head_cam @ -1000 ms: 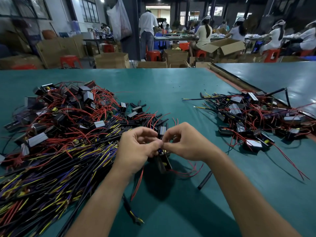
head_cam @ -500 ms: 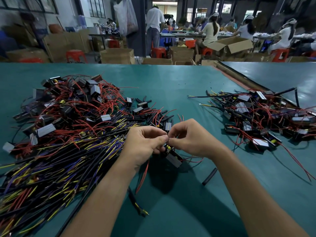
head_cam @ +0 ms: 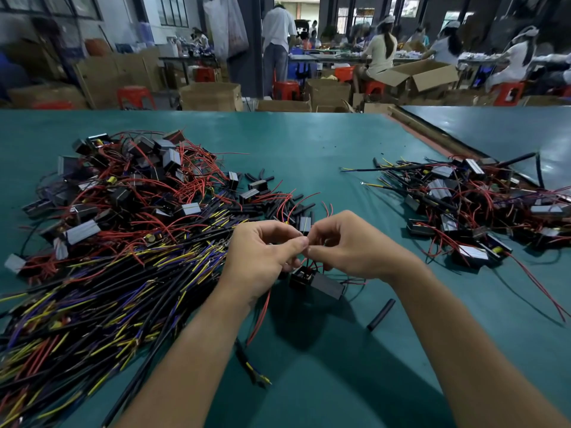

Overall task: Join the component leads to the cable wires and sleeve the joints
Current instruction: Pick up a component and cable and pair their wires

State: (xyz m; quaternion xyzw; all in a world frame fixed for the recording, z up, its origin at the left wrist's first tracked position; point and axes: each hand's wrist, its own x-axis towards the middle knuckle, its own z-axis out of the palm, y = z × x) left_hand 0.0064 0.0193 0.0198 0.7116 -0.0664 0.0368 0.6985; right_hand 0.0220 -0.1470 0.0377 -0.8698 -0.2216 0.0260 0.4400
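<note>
We see both hands raised just above the surface (head_cam: 309, 149), fingers curled tight. The left hand (head_cam: 262, 257) and the right hand (head_cam: 349, 245) meet thumb tip to forefinger tip, each pinching the thin red leads (head_cam: 310, 263) that rise from the component (head_cam: 316, 282).

The pinch itself is hidden by the fingertips, so we cannot tell whether a cable wire is caught there with the leads. A black cable (head_cam: 245, 359) comes out from behind the left forearm and ends nearer us in bare yellow and blue tips. Its far end is covered by the arm. A loose red wire (head_cam: 260, 316) hangs below the left palm.

The component, a small black block, hangs just below the two hands, tilted, at or just above the surface. A short black sleeve (head_cam: 381, 314) lies near it on the right, apart from both hands. A cable heap (head_cam: 108, 288) fills the left side, and a smaller pile (head_cam: 479, 211) lies far right.
</note>
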